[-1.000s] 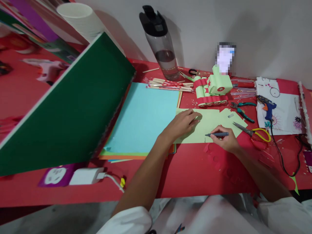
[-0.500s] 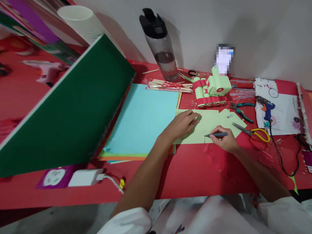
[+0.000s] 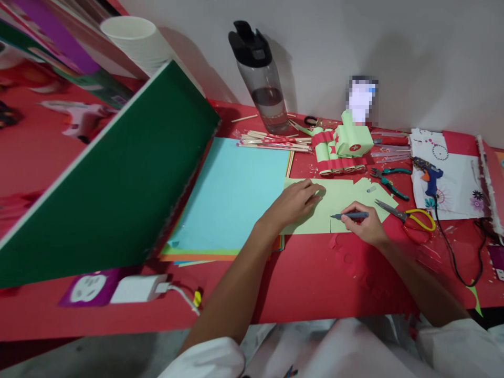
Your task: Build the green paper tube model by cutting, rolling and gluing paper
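Note:
My right hand (image 3: pixel 366 223) grips a dark grey marker (image 3: pixel 356 215), its tip pointing left just at the upper end of a short dark line on a light green paper sheet (image 3: pixel 342 194). Flat on the left part of that sheet rests my left hand (image 3: pixel 301 198), fingers stretched out and holding nothing. A small grey cap (image 3: pixel 371 189) lies on the paper's upper right. Scissors (image 3: pixel 409 214) with yellow handles touch the sheet's right edge. Behind it stands a green and red paper model (image 3: pixel 342 144) with rolled tubes and star shapes.
Left lies a stack topped by light blue paper (image 3: pixel 236 194), beside a leaning green board (image 3: pixel 110 184). A water bottle (image 3: pixel 263 84), wooden sticks (image 3: pixel 275 140) and a phone with a blurred screen (image 3: pixel 361 100) are behind. Pliers (image 3: pixel 389 182) and a blue glue gun (image 3: pixel 432 176) lie right.
The marker tip has risen slightly from the line's lower part towards its upper end. My left hand stays in place; the camera view has shifted a little.

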Tool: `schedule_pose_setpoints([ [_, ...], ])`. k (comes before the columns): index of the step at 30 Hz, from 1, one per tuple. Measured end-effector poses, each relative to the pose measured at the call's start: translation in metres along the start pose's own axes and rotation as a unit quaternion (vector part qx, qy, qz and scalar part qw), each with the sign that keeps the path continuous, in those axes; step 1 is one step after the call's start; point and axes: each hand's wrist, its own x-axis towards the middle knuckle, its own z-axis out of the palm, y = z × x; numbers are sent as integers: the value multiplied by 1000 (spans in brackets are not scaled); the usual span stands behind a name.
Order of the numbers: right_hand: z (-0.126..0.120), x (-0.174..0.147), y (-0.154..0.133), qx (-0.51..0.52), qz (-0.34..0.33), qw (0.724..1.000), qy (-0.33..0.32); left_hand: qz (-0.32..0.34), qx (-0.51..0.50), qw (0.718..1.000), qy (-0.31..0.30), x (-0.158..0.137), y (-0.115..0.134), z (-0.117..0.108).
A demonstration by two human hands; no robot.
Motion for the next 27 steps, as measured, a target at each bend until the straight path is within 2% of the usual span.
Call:
schedule_pose_setpoints([
  [16, 1, 1, 0, 18, 12, 1000, 7, 4, -2, 1000, 0, 0, -1, 0],
  [21, 1, 1, 0, 27, 12, 999, -12, -1, -1, 1000, -1, 0, 0, -1],
  [27, -1, 4, 2, 33, -4, 999, 29, 5, 3, 1000, 4, 0, 0, 0],
])
